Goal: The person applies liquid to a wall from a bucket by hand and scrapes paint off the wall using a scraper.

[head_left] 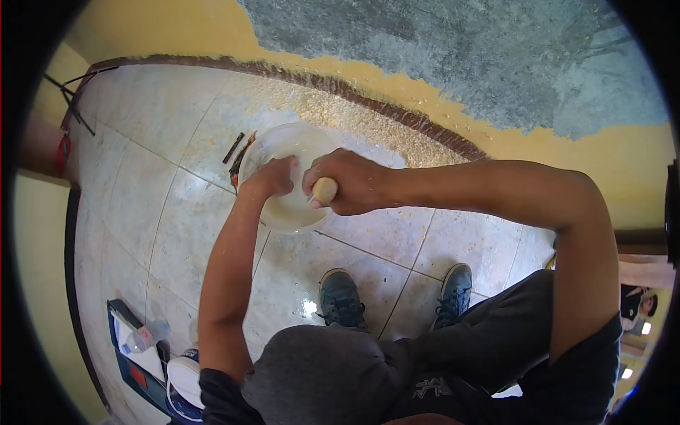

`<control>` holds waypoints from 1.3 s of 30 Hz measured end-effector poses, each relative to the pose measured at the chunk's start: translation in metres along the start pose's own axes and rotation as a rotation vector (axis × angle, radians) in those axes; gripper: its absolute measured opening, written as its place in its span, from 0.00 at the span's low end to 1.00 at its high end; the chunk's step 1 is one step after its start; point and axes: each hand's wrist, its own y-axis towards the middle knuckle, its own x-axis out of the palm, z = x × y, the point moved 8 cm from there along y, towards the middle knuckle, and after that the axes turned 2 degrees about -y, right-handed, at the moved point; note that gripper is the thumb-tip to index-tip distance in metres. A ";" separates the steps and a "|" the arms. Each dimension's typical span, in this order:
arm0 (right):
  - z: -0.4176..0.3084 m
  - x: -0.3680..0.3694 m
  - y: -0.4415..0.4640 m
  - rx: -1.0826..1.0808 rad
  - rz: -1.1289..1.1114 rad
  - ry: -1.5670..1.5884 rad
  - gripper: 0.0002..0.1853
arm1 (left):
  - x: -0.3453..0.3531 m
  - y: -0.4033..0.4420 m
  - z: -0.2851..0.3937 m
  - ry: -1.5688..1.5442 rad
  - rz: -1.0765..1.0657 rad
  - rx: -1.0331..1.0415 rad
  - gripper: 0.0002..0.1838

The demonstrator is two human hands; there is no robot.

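A round whitish tub [290, 228] stands on the tiled floor in front of me, with pale, cloudy contents. My right hand [348, 181] is wrapped round a tool with a light wooden handle [325, 190], over the tub's right side; the rest of the tool is hidden. At the tub's left side is my left hand [278, 176], its fingers curled and partly blurred over the inside. Whether it grips anything is too unclear to tell.
Scraped crumbs [354, 120] lie along the base of the yellow and grey wall [439, 57]. Small tools [234, 150] lie left of the tub. A plastic bottle [146, 336], a dark tray [117, 322] and a white bucket [185, 379] stand at lower left.
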 end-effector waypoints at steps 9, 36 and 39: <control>0.062 0.065 0.029 0.300 -0.203 -0.392 0.09 | 0.003 -0.039 0.024 -0.406 0.038 0.332 0.47; -0.010 -0.114 -0.097 0.375 0.283 0.097 0.04 | -0.035 -0.065 0.047 -0.025 0.399 0.269 0.09; 0.008 -0.117 -0.136 0.425 0.321 0.313 0.05 | -0.023 -0.054 0.048 0.080 0.469 0.382 0.05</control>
